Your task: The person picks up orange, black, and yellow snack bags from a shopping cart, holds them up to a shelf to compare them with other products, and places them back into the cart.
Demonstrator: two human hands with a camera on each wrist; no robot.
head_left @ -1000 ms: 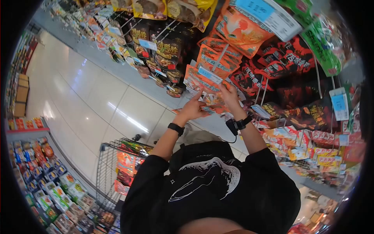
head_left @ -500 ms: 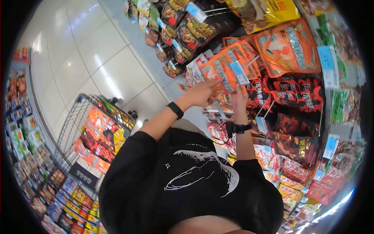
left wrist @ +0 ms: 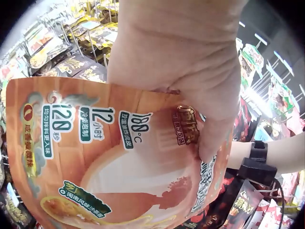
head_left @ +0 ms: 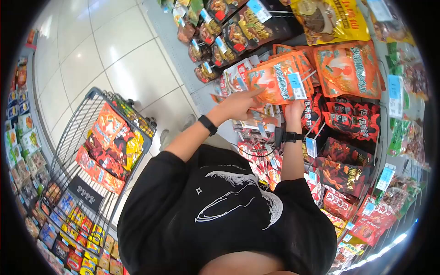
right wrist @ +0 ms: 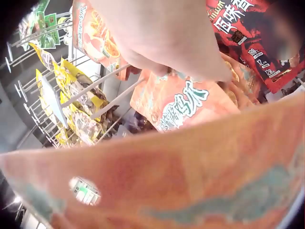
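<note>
The left hand (head_left: 238,106) (left wrist: 178,57) grips an orange food packet (left wrist: 128,167), its thumb pressed on the printed face in the left wrist view. In the head view its index finger reaches to the front orange packet (head_left: 270,82) on the shelf hook, and the held packet is mostly hidden. Just right of it, the right hand (head_left: 294,110) is at that hanging packet's lower edge, below a blue-and-white price tag (head_left: 297,86). The right wrist view shows the right hand (right wrist: 162,38) with bent fingers on an orange packet (right wrist: 186,102); its fingertips are partly hidden.
A wire shopping cart (head_left: 94,91) holding orange, red and yellow packets (head_left: 107,126) stands at the left on the tiled floor (head_left: 130,59). More orange packets (head_left: 346,68), red-and-black packets (head_left: 350,119) and a yellow packet (head_left: 330,20) hang around the hands. Metal hooks (right wrist: 97,86) stick out among them.
The head view has turned, bringing the cart fully into sight. The right hand has shifted from over the orange packets to the lower edge of the front one; the left hand stays beside it.
</note>
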